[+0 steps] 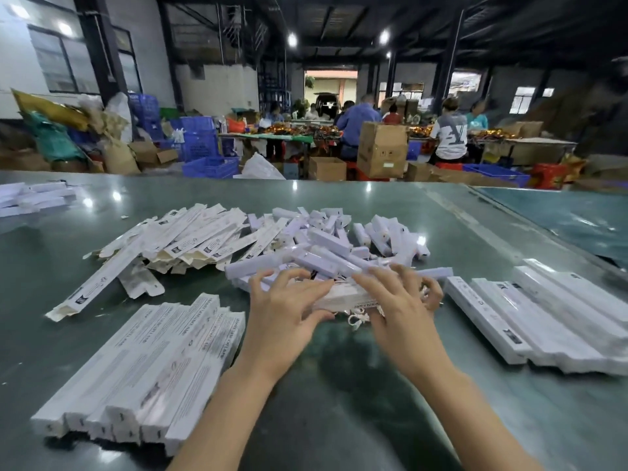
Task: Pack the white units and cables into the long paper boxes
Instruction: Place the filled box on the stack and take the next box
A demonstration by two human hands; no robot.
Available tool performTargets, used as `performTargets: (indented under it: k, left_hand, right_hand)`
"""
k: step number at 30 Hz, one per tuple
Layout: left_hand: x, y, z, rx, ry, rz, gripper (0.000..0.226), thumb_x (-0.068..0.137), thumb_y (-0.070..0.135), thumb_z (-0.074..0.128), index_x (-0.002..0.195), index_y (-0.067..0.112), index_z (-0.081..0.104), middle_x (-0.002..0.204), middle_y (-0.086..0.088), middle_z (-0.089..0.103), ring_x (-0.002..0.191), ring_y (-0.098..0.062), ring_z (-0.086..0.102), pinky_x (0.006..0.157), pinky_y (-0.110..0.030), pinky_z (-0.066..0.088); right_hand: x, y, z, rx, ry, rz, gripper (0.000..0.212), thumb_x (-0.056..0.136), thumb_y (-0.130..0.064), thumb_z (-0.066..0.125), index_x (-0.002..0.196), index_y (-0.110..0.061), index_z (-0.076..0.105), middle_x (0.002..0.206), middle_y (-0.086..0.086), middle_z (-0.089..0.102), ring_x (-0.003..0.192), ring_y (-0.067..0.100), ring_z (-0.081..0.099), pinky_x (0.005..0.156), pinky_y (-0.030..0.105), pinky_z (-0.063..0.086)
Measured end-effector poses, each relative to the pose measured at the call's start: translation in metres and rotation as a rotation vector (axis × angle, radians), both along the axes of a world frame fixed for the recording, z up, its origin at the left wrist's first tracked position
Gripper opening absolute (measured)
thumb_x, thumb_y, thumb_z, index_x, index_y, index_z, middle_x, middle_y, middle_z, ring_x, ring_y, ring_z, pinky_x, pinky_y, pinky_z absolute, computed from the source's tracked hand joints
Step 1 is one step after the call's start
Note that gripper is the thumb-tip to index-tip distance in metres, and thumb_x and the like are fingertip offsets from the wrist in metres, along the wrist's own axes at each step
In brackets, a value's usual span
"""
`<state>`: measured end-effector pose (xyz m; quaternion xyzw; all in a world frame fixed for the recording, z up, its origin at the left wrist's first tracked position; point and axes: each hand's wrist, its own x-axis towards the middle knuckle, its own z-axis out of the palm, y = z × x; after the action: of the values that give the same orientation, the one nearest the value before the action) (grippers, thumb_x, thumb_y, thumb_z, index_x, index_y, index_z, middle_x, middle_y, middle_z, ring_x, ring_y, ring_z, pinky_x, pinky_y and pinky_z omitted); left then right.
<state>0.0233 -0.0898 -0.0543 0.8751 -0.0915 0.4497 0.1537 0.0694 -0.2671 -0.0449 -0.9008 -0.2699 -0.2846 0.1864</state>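
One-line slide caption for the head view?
Both hands hold a long paper box beside the pile of white units on the green table.

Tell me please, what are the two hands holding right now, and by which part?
One long paper box, held flat between both hands: the left hand grips its left end, the right hand its right end.

From my feed I see a dim warehouse with a dark steel roof [339, 22] and bright ceiling lamps [292, 39], windows [64, 59] on the left wall, blue crates [200, 137], cardboard boxes [382, 149], seated workers [448, 134], and an open doorway [331, 85] behind the glossy green worktop [339, 385].
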Motion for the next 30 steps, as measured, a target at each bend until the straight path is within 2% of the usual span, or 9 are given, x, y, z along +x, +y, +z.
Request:
performTargets:
  k: [3,6,8,10,13,17,22,27,30]
  left_hand:
    - [-0.001,0.000,0.001,0.028,-0.092,0.106,0.051,0.062,0.027,0.092,0.109,0.028,0.073,0.110,0.010,0.072,0.118,-0.014,0.054,0.100,-0.044,0.019]
    - [-0.002,-0.006,0.005,-0.113,-0.179,0.238,0.079,0.067,0.031,0.088,0.136,0.026,0.050,0.142,-0.009,0.050,0.134,-0.020,0.036,0.106,-0.053,0.022]
    - [-0.005,-0.011,0.009,-0.396,-0.139,0.147,0.086,0.070,0.040,0.083,0.142,0.031,0.036,0.152,-0.003,0.036,0.140,-0.015,0.030,0.113,-0.042,0.025]
    - [-0.009,-0.018,0.012,-0.760,0.085,-0.121,0.074,0.069,0.052,0.075,0.133,0.043,0.039,0.141,0.024,0.042,0.133,0.003,0.039,0.108,-0.016,0.031]
    - [-0.006,-0.027,0.008,-1.091,0.450,-0.491,0.040,0.077,0.040,0.069,0.114,0.029,0.063,0.110,0.015,0.072,0.108,-0.002,0.064,0.086,-0.010,0.047]
    - [-0.002,-0.032,0.003,-1.206,0.423,-0.511,0.012,0.093,0.014,0.062,0.103,0.012,0.070,0.100,-0.002,0.076,0.093,-0.013,0.071,0.080,-0.019,0.054]
    - [-0.001,-0.022,0.009,-1.608,0.298,-0.522,0.021,0.099,0.020,0.053,0.103,0.003,0.065,0.090,-0.013,0.076,0.077,-0.021,0.074,0.062,-0.025,0.058]
    - [0.001,-0.017,0.010,-1.705,0.258,-0.511,0.025,0.097,0.023,0.056,0.107,0.000,0.063,0.095,-0.018,0.074,0.078,-0.026,0.073,0.067,-0.030,0.061]
    - [0.002,-0.019,0.010,-1.728,0.255,-0.551,0.026,0.098,0.021,0.055,0.108,-0.001,0.063,0.095,-0.019,0.074,0.079,-0.026,0.074,0.065,-0.029,0.060]
  right_hand:
    - [0.003,0.000,-0.002,0.046,0.028,-0.004,0.052,0.080,-0.008,0.070,0.123,-0.036,0.062,0.118,-0.014,0.062,0.119,0.019,0.049,0.101,0.050,0.024]
    - [0.004,0.002,-0.003,0.246,0.044,-0.005,0.042,0.082,-0.025,0.074,0.122,-0.036,0.063,0.099,-0.014,0.070,0.094,0.007,0.059,0.084,0.031,0.024]
    - [0.002,0.003,-0.005,0.435,0.130,0.072,0.039,0.084,-0.027,0.073,0.119,-0.039,0.063,0.074,-0.022,0.064,0.071,0.003,0.053,0.067,0.022,0.033]
    - [0.002,0.005,-0.008,0.552,0.214,0.167,0.031,0.086,-0.027,0.070,0.114,-0.038,0.063,0.065,-0.020,0.059,0.059,0.005,0.049,0.056,0.025,0.042]
    - [-0.002,0.013,-0.010,0.549,0.258,0.284,0.026,0.087,-0.023,0.069,0.111,-0.032,0.064,0.076,-0.010,0.068,0.065,0.010,0.057,0.066,0.041,0.053]
    - [-0.004,0.021,-0.013,0.528,0.304,0.292,0.039,0.082,-0.025,0.073,0.108,-0.041,0.049,0.089,-0.018,0.070,0.077,0.003,0.065,0.073,0.034,0.053]
    - [-0.007,0.021,-0.017,0.573,0.257,0.415,0.034,0.081,-0.029,0.067,0.105,-0.035,0.043,0.098,-0.024,0.060,0.088,0.002,0.060,0.072,0.014,0.046]
    - [-0.010,0.025,-0.015,0.688,0.200,0.429,0.017,0.083,-0.026,0.063,0.089,-0.034,0.049,0.085,-0.017,0.061,0.071,0.010,0.058,0.061,0.026,0.047]
    - [-0.011,0.026,-0.014,0.756,0.206,0.446,0.016,0.081,-0.023,0.065,0.085,-0.032,0.052,0.080,-0.014,0.062,0.066,0.009,0.057,0.059,0.018,0.043]
